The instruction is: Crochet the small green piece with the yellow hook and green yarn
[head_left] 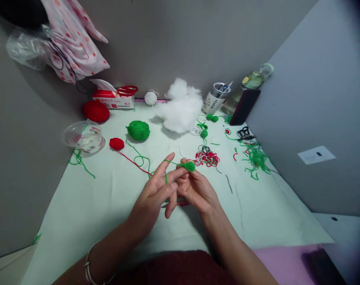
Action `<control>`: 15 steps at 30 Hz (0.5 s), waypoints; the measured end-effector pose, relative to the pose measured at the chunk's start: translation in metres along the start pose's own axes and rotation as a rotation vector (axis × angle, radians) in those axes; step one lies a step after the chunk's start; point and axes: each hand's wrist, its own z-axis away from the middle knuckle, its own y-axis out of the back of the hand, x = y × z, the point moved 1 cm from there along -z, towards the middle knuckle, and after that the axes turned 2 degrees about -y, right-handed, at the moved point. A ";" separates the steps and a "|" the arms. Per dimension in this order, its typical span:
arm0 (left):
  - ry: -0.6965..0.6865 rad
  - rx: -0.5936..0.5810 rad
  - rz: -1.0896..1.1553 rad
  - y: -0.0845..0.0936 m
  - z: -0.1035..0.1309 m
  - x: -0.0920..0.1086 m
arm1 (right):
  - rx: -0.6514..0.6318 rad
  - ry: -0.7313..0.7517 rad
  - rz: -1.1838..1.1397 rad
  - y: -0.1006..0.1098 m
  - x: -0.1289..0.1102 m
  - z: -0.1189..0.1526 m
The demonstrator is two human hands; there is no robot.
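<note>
A small green crocheted piece (189,166) is pinched by my right hand (199,192), its thumb and fingers closed at the near end. My left hand (152,194) has green yarn running over its raised index finger and down across the palm; its middle finger and thumb reach toward the piece. Any hook in my right hand is hidden by the fingers. Beneath my hands lies a red-handled tool (183,203) with a pointed tip, partly covered. A green yarn ball (138,130) sits beyond my left hand, a loose strand trailing toward it.
White stuffing (180,107) is piled at the back. Red yarn scraps (208,158) and green clippings (255,158) lie to the right. A plastic bowl (86,138) and a small red ball (117,143) are on the left. A phone (245,107) leans near a bottle (233,103).
</note>
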 end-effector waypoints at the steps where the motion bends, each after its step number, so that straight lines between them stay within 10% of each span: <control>1: -0.007 -0.009 -0.013 0.000 0.000 -0.001 | -0.010 -0.002 -0.002 0.000 0.000 0.000; 6: 0.029 -0.024 0.000 0.002 0.000 -0.001 | -0.008 0.055 0.058 0.000 0.000 0.002; 15: 0.029 0.039 0.016 0.017 -0.002 -0.001 | 0.053 0.736 0.674 -0.018 0.008 0.031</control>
